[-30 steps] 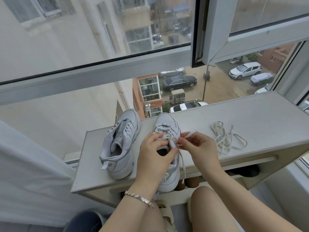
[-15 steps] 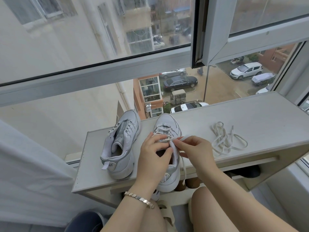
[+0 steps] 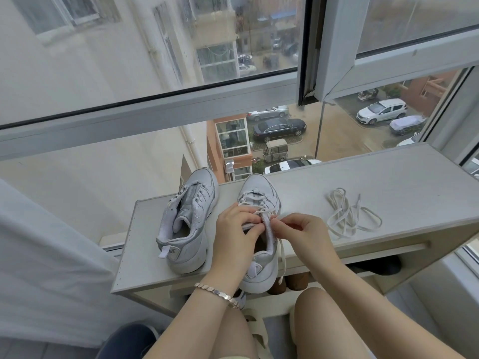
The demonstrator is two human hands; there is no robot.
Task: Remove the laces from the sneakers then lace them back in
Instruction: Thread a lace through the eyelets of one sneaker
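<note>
Two white sneakers stand on a pale shelf top by the window. The left sneaker has no lace. The right sneaker is laced over its front part. My left hand grips this shoe at its tongue and left eyelets. My right hand pinches the white lace at the right eyelets; a loose end hangs down over the shelf edge. A second loose lace lies in a heap to the right.
Window glass and frame rise right behind the shelf. A white curtain hangs at the left. Dark shoes sit on the lower shelf. My knees are below the shelf edge.
My right hand has moved left and down, from holding the lace end out to the shoe's right eyelets. My left hand stays on the tongue.
</note>
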